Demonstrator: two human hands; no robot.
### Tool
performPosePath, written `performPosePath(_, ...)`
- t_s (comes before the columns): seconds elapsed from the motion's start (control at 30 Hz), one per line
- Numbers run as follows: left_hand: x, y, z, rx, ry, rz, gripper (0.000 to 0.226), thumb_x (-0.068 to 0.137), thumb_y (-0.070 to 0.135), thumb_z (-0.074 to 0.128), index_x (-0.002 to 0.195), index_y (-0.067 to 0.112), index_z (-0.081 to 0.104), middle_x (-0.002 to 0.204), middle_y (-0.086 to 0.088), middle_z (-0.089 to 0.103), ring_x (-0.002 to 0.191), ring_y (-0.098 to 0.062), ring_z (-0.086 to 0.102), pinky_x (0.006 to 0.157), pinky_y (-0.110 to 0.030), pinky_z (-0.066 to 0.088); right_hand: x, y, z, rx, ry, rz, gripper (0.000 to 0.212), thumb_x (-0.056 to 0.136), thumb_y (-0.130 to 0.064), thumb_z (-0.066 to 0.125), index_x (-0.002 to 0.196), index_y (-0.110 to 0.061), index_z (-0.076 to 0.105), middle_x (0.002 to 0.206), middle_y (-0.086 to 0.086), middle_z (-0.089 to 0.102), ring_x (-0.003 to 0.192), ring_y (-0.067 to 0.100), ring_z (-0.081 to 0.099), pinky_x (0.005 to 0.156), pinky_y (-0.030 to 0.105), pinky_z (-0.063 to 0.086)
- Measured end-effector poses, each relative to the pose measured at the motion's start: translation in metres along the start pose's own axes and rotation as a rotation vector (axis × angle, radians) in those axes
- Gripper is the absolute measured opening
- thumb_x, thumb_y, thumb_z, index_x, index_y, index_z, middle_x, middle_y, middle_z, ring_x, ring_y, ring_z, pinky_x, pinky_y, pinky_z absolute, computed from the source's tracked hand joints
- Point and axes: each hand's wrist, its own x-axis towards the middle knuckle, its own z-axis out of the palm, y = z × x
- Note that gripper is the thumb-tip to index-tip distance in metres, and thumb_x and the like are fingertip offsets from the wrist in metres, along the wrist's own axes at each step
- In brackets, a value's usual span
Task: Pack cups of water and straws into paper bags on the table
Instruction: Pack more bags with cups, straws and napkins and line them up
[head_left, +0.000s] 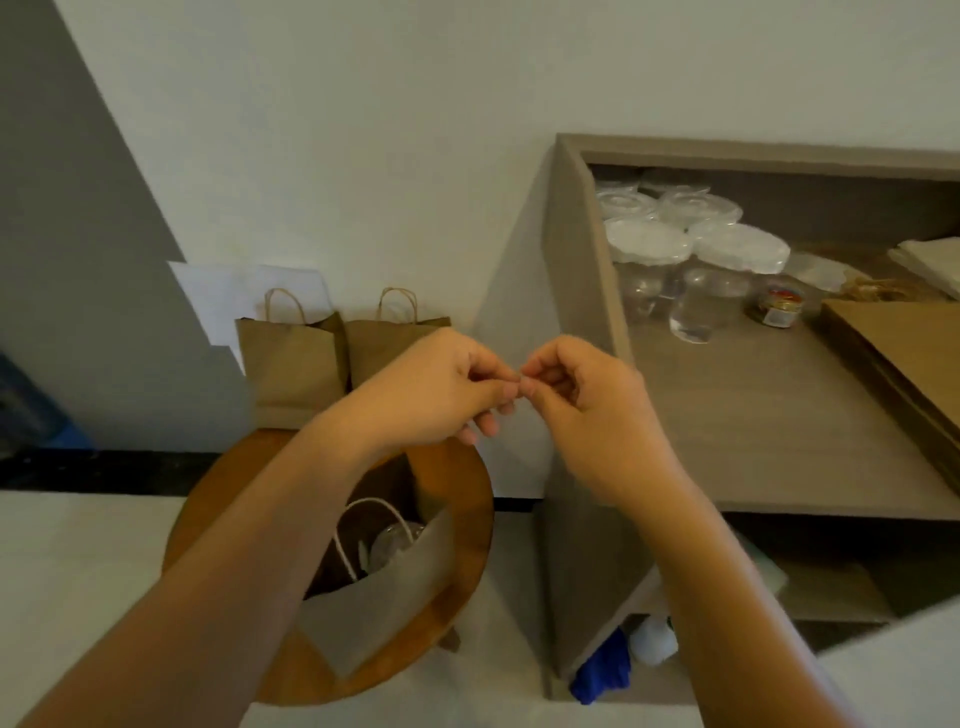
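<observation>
Open paper bag (384, 592): stands on the round wooden table (467, 525), mouth up, near wall leaning toward the viewer; brown kraft, pale twisted-cord handle arched over the opening. Placed directly below the hands, probably so whatever they carry can drop straight in.
Cup in bag (395, 543): clear plastic, lidded, seen only partly through the bag's mouth, beside the handle; water level cannot be told.
Left hand (441, 389): above the open bag, fingers curled, thumb and forefinger tips pressed together at the meeting point of both hands.
Right hand (582, 400): just beside the left, fingertips touching it, likewise curled into a pinch. Something very small or thin seems to be held between them, possibly a straw wrapper; too blurred to tell.
Packed bags (296, 374): two, upright behind the open bag at the table's far edge against the wall, handles up; apparently set aside as finished.
Shelf unit (753, 426): right of the open bag, within arm's reach.
Stock cups (696, 280): clear, lidded, clustered at the shelf's back left, some stacked.
Small jar (777, 307): right of the stock cups.
Flat bags (904, 364): unfolded brown stack at the shelf's right edge.
Blue item (602, 670): lower shelf, below and right of the open bag; unidentified.
</observation>
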Motion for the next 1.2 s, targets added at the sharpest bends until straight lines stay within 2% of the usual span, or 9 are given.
performPosePath(0.23,-0.062,-0.12,0.007,0.25,0.161,-0.214,0.018,0.094,0.014,0.051,0.088,0.015,0.067,0.074,0.003,0.06,0.077,-0.017,0.063,0.071,-0.031,0.052,-0.025,0.005,0.134,-0.112,-0.189,0.074,0.015,0.093,-0.013,0.054,0.085,-0.025,0.053,0.081,-0.01,0.057,0.075,0.002,0.056,0.065,0.015,0.046)
performPosePath(0.4,-0.093,-0.184,0.019,0.047,0.218,-0.189,0.02,0.096,0.013,0.05,0.089,0.008,0.068,0.082,-0.012,0.068,0.072,-0.021,0.063,0.059,-0.021,0.046,-0.04,0.023,0.185,0.039,-0.277,0.207,0.011,0.092,-0.013,0.055,0.094,-0.022,0.061,0.087,-0.012,0.06,0.082,-0.002,0.057,0.071,0.006,0.045)
performPosePath(0.63,-0.096,-0.214,0.026,-0.444,0.115,-0.25,0.012,0.09,0.026,0.055,0.09,0.025,0.067,0.076,0.013,0.068,0.075,-0.007,0.065,0.061,-0.014,0.051,-0.037,0.053,0.187,0.368,-0.4,0.501,0.014,0.089,-0.024,0.061,0.08,-0.027,0.071,0.073,-0.01,0.069,0.071,0.006,0.063,0.063,0.015,0.052)
performPosePath(0.77,-0.087,-0.226,0.032,-0.328,0.182,-0.353,0.002,0.084,0.033,0.065,0.086,0.032,0.065,0.077,0.016,0.066,0.078,-0.005,0.063,0.062,-0.012,0.047,-0.029,0.071,0.183,0.316,-0.46,0.499,0.016,0.089,-0.021,0.061,0.077,-0.027,0.07,0.069,-0.016,0.067,0.066,-0.003,0.061,0.06,0.014,0.05)
performPosePath(0.87,-0.083,-0.24,0.039,0.211,0.385,-0.483,0.053,0.071,0.059,0.069,0.112,0.029,0.053,0.11,0.009,0.056,0.102,-0.009,0.053,0.082,-0.019,0.046,-0.024,0.085,0.179,0.206,-0.492,0.452,0.02,0.089,-0.019,0.061,0.074,-0.032,0.066,0.07,-0.02,0.065,0.071,-0.008,0.059,0.064,0.013,0.045)
performPosePath(0.97,-0.072,-0.254,0.047,0.462,0.226,-0.61,0.127,0.054,0.084,0.057,0.149,0.021,0.003,0.157,-0.004,0.011,0.143,-0.029,0.013,0.113,-0.046,0.019,-0.021,0.097,0.18,0.145,-0.552,0.438,0.021,0.091,-0.019,0.057,0.077,-0.033,0.064,0.077,-0.015,0.063,0.077,-0.003,0.058,0.069,0.014,0.043)
performPosePath(1.03,-0.061,-0.263,0.052,0.494,0.144,-0.638,0.142,0.05,0.087,0.057,0.147,0.017,-0.019,0.158,-0.005,-0.013,0.145,-0.029,-0.011,0.115,-0.05,-0.001,-0.02,0.105,0.184,0.122,-0.587,0.433,0.019,0.092,-0.02,0.056,0.081,-0.033,0.063,0.084,-0.012,0.062,0.081,0.001,0.057,0.07,0.012,0.043)
performPosePath(1.1,-0.051,-0.268,0.055,0.48,0.143,-0.617,0.146,0.051,0.083,0.063,0.145,0.013,-0.024,0.158,-0.007,-0.014,0.145,-0.029,-0.009,0.114,-0.05,-0.005,-0.018,0.112,0.188,0.103,-0.605,0.433,0.015,0.093,-0.02,0.055,0.085,-0.028,0.065,0.088,-0.01,0.061,0.085,0.003,0.056,0.071,0.012,0.042)
performPosePath(1.2,-0.041,-0.27,0.056,0.481,0.256,-0.575,0.144,0.057,0.072,0.07,0.144,0.007,-0.024,0.154,-0.012,0.023,0.141,-0.028,0.023,0.115,-0.048,0.005,-0.016,0.122,0.191,0.068,-0.634,0.412,0.014,0.093,-0.019,0.055,0.09,-0.019,0.068,0.09,-0.007,0.062,0.085,0.003,0.056,0.069,0.009,0.042)
